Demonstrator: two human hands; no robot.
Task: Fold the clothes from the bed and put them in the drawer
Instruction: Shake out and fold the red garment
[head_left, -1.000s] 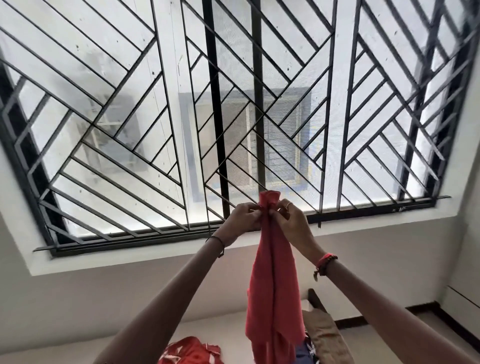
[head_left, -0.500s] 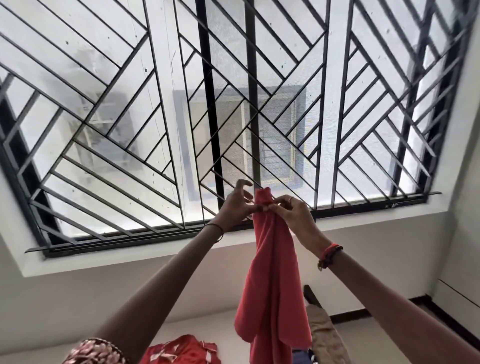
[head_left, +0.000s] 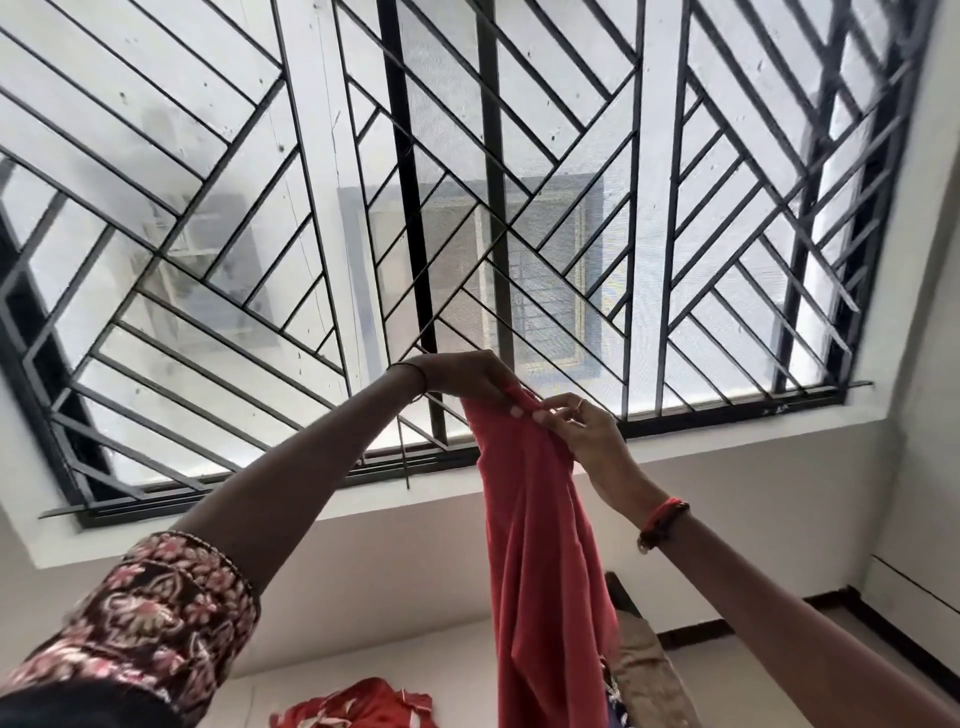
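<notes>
Against a window fitted with a black metal grille (head_left: 311, 208), a person holds a red garment (head_left: 540, 545) up at arm's length, as the head camera sees it. The left hand (head_left: 457, 376), a thin bangle (head_left: 415, 371) at its wrist, has its fingers (head_left: 498, 389) curled over the garment's top edge, gripping it. The right hand (head_left: 582, 431), a ring on one finger and a red bracelet (head_left: 665, 519) on the wrist, pinches the same top edge just beside the left, the two hands nearly touching. Bunched narrow at the top, the cloth hangs straight down between the forearms and runs out of the bottom of the frame. A dark floral sleeve (head_left: 156, 613) covers the left upper arm. Low in the frame, a red printed cloth (head_left: 358, 706) shows to the left of the hanging garment and a tan cloth (head_left: 649, 670) to its right, below a white wall (head_left: 415, 561).
</notes>
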